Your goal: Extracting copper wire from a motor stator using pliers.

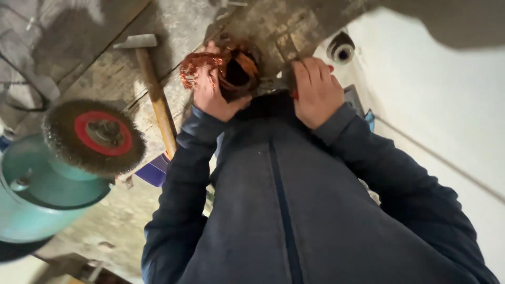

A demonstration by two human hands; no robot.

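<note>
At the near edge of the worn workbench [110, 79], the left hand [213, 87] has its fingers closed on a tangle of copper winding wire [197, 66] partly drawn out of the round stator [239, 71], much still inside, while the right hand [315, 92] curls shut around a red-handled tool [294, 94] just beside it

Right hand [317, 90] covers whatever red-handled tool it's holding, only a sliver shows. The copper coil [202, 66] is half hidden behind the left hand [210, 87]. Teal grinder housing [31, 210] runs off the left edge.
</note>
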